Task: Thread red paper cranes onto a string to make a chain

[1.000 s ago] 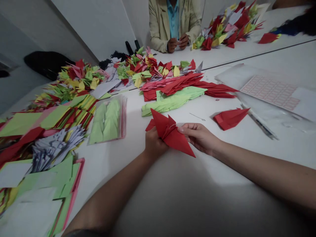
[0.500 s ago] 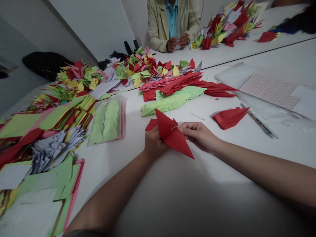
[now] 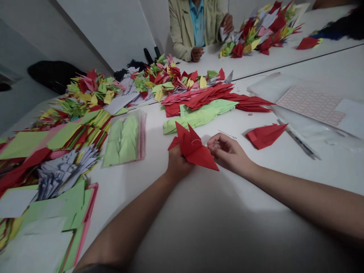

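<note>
Pulled back off the red paper crane (image 3: 193, 148), the right hand (image 3: 227, 151) is held half-curled and empty just beside it; the crane is clutched by the left hand (image 3: 179, 163) over the table (image 3: 256, 189). Crushing could be caused by over-squeezing; snagging by the nearby needle (image 3: 226, 134).

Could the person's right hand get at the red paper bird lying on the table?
Probably yes. The right hand sits close to the red paper bird with no object between them; the bird in the left hand lies on its other side.
</note>
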The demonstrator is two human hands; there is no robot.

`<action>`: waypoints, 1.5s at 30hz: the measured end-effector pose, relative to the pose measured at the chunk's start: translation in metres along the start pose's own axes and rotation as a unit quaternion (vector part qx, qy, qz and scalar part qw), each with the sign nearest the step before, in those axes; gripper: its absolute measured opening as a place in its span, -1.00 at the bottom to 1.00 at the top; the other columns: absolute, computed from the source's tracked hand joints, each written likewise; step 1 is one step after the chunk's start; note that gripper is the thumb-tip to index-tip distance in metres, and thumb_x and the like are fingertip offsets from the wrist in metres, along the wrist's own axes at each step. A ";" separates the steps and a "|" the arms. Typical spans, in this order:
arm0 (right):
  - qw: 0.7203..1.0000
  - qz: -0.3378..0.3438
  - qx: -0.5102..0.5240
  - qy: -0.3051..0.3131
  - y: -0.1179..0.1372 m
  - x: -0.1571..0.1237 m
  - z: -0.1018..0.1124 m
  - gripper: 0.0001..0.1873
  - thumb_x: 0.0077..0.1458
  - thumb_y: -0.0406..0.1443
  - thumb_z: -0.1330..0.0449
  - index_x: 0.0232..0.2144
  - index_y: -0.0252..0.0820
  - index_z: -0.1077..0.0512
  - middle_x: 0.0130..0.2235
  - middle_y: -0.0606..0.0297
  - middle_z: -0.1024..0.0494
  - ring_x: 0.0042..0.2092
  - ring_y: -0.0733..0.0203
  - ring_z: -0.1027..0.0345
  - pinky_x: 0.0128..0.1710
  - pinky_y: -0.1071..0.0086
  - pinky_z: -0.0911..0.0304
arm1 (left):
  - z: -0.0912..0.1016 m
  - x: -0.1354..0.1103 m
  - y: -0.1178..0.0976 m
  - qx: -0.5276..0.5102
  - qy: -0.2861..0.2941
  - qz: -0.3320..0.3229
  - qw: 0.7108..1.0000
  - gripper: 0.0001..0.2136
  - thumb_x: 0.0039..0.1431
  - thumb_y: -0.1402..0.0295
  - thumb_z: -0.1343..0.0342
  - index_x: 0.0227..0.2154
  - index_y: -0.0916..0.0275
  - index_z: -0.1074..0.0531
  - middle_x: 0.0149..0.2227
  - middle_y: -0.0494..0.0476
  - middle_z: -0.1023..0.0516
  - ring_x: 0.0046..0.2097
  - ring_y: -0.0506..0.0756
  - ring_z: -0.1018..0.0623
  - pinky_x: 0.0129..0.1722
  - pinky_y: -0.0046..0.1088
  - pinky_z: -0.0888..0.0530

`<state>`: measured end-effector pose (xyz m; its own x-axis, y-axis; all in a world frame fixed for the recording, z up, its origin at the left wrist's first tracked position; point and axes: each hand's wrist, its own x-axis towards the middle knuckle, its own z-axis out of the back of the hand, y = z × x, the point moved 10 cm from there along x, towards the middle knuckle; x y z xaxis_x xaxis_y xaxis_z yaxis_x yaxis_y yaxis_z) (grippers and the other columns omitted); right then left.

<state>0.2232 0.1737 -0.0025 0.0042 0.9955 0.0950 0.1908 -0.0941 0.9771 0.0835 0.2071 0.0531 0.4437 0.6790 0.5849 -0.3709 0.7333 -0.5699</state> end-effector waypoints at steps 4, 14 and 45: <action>0.948 0.194 -0.250 0.020 0.040 -0.011 -0.006 -0.82 0.11 -0.26 -0.20 -0.18 -0.06 -0.47 -0.19 0.21 -0.45 -0.29 0.22 -0.33 -0.31 0.32 -0.29 | -0.003 -0.002 -0.006 -0.009 0.016 -0.027 0.999 -0.91 -0.07 0.40 -0.18 -0.57 0.27 -0.40 -0.56 0.05 -0.45 -0.53 0.03 -0.42 -0.52 -0.45 -0.35; 0.931 0.187 -0.308 -0.059 0.045 -0.012 0.004 -0.80 0.13 -0.15 -0.21 -0.46 -0.11 -0.48 -0.45 0.27 -0.48 -0.41 0.21 -0.30 -0.38 0.34 -0.23 | -0.005 -0.006 -0.023 0.056 0.006 -0.049 0.997 -0.84 0.06 0.32 -0.21 -0.54 0.25 -0.41 -0.61 -0.03 -0.35 -0.61 -0.07 -0.30 -0.59 -0.54 -0.23; 0.933 0.119 -0.330 -0.078 0.030 -0.007 0.003 -0.84 -0.02 -0.26 -0.24 -0.57 -0.18 -0.39 -0.53 0.32 -0.50 -0.49 0.26 -0.35 -0.48 0.41 -0.23 | -0.003 -0.008 -0.027 0.131 -0.043 -0.024 0.990 -0.79 -0.01 0.34 -0.14 -0.67 0.25 -0.30 -0.66 -0.01 -0.37 -0.64 -0.06 -0.29 -0.61 -0.52 -0.21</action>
<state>0.2313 0.1640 0.0252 0.1228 0.9302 0.3459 -0.4806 -0.2492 0.8408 0.0922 0.1815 0.0622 0.3999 0.6352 0.6607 -0.5544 0.7417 -0.3775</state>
